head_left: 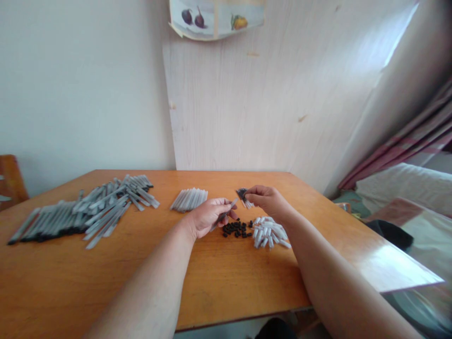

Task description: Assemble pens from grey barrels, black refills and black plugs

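Note:
My left hand [214, 215] is closed around a slim translucent tube [233, 204], which looks like a pen barrel; it slants up past the thumb. To the right, my right hand [263, 195] has thumb and forefinger pinched together beside a small bundle of thin dark pieces with pale ends [243, 194]. Whatever sits in that pinch is too small to make out. Below and between the hands lie several small black plugs [236, 229]. A heap of short whitish translucent caps [267, 232] rests under my right wrist.
A row of clear tubes [189, 199] lies behind my left hand. Farther left spreads a large pile of grey tubes with black ends [106, 202]. The wooden table [226, 278] meets a wall at the back; a bed [416, 207] stands to the right.

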Available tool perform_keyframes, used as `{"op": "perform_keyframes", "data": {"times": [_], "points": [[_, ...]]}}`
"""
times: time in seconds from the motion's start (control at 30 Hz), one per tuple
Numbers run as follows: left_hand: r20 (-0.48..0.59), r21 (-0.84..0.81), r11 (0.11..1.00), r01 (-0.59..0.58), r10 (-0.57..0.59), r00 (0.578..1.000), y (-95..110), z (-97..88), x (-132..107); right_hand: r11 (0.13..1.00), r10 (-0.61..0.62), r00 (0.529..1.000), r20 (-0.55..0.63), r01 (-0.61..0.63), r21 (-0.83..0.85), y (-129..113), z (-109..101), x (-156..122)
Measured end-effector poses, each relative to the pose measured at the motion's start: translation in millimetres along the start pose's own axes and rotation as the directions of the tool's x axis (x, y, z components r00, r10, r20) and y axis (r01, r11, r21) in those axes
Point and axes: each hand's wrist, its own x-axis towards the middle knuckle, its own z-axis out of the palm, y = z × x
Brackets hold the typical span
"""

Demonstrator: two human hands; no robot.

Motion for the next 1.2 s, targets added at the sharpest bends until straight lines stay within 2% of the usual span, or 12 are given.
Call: {"op": "perform_keyframes", "data": {"times": [0.1,0.27,1.2], "points": [[0.004,0.007,1.0,0.003,-0.003,1.0,-0.3,-0.4,0.0,0.993,0.011,1.0,0.013,-0.012,0.114,-3.7,2.4,-2.3],[0.014,0.023,1.0,0.0,0.0,1.0,0.7,0.4,-1.3,0.985,-0.001,1.0,0.023,-0.003,0.173,-7.0,4.9,-3.8],[0.033,0.038,0.999,0.001,-0.003,0.999,1.4,2.9,-1.8,0.988,0.007,0.998,0.067,-0.017,0.154,-9.7,8.9,-4.3]]}}
